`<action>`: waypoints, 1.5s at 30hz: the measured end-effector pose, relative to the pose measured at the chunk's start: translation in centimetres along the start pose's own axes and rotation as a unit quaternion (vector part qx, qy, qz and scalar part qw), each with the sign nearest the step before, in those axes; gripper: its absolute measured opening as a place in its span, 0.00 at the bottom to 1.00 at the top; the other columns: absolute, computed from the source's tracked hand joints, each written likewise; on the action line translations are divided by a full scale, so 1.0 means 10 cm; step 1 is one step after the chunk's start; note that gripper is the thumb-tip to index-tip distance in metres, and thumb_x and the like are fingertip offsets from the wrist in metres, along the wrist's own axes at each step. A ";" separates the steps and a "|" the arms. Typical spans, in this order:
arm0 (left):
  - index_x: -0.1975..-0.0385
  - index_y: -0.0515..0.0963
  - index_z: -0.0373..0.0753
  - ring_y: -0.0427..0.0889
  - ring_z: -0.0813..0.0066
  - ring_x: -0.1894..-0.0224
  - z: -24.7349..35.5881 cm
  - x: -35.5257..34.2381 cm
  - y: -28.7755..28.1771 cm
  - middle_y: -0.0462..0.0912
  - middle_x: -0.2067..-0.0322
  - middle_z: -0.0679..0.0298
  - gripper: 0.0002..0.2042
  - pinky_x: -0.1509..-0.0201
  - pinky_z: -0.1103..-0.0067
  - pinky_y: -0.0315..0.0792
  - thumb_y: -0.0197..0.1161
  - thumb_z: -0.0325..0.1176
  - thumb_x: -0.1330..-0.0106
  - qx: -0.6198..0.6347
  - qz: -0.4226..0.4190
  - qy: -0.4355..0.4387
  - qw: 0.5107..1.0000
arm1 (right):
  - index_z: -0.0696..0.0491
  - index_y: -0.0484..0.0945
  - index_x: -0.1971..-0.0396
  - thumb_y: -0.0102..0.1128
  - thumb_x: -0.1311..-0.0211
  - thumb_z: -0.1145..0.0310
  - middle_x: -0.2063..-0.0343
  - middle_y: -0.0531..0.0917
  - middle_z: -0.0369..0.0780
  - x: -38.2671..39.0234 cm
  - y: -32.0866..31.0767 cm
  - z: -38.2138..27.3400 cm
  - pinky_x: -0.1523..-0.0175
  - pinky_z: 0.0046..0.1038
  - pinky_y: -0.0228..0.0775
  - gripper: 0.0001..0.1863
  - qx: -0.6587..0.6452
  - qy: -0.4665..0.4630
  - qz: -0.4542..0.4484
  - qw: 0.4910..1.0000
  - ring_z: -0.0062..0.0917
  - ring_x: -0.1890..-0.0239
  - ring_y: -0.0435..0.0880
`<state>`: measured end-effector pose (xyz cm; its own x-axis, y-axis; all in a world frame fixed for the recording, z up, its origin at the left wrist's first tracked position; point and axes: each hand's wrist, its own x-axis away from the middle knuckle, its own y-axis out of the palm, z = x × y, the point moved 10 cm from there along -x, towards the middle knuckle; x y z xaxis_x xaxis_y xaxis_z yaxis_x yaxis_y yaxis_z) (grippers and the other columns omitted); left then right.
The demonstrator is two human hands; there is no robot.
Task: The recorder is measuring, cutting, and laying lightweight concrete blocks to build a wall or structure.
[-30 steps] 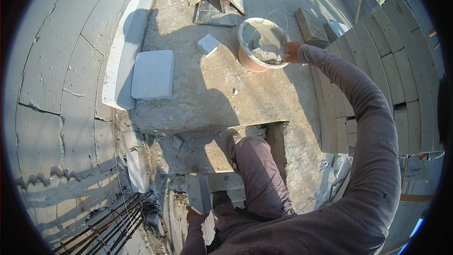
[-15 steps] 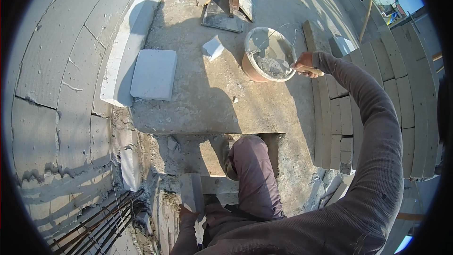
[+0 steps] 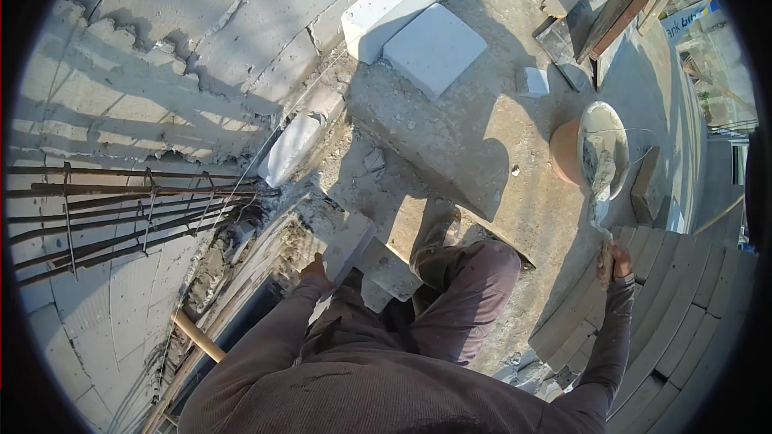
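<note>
My right hand [image 3: 619,261], out to the right, is closed round the handle of a trowel [image 3: 600,210]. Grey mortar lies on its blade, which is at the near rim of a round bucket [image 3: 568,153] with more wet mortar inside. Down at the lower left, my left hand [image 3: 315,273] grips the near edge of a grey block [image 3: 347,243]; some of its fingers are hidden. The block lies beside my bent leg [image 3: 474,297], on a rough ledge.
Rusty rebar [image 3: 104,193] juts out on the left by the block wall [image 3: 201,0]. A white block [image 3: 434,50] and a small offcut [image 3: 532,82] lie on the concrete floor. Stacked blocks [image 3: 683,305] stand at the right. A wooden handle [image 3: 198,336] sticks up at the lower left.
The view has swung round, so the bucket now appears further right and the rebar larger. My right hand has drawn back from the bucket, bringing up the mortar-laden trowel. My left hand stays at the block.
</note>
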<state>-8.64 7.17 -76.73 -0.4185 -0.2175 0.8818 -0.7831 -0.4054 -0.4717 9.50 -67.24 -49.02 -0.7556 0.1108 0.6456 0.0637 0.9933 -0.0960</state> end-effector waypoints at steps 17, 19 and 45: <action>0.36 0.52 0.45 0.77 0.52 0.42 -1.26 0.39 0.92 0.75 0.44 0.56 0.54 0.46 0.59 0.74 0.81 0.55 0.60 0.114 -0.009 -0.106 0.988 | 0.51 0.78 0.54 0.61 0.44 0.57 0.63 0.85 0.47 -1.49 6.37 -0.79 0.55 0.40 0.75 0.20 0.569 -0.460 -0.289 0.618 0.47 0.61 0.83; 0.36 0.51 0.44 0.78 0.53 0.43 -1.39 0.49 1.08 0.75 0.45 0.55 0.53 0.45 0.61 0.74 0.79 0.57 0.59 0.126 0.007 -0.129 0.983 | 0.46 0.75 0.47 0.59 0.43 0.57 0.51 0.82 0.45 -1.63 6.80 -0.86 0.48 0.41 0.74 0.23 0.576 -0.526 -0.276 0.562 0.43 0.54 0.82; 0.33 0.47 0.37 0.78 0.55 0.42 -1.64 0.45 1.53 0.76 0.43 0.49 0.59 0.40 0.69 0.73 0.79 0.57 0.59 0.131 -0.033 -0.167 0.977 | 0.48 0.74 0.48 0.63 0.46 0.68 0.47 0.75 0.41 -2.24 6.36 -0.02 0.46 0.48 0.64 0.23 0.581 -0.421 0.017 0.697 0.39 0.43 0.73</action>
<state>-30.06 14.55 -79.96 -0.1637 -0.4435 0.8812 -0.6404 -0.6317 -0.4368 30.55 -6.59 -69.44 -0.9125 -0.4090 0.0024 -0.1103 0.2405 -0.9644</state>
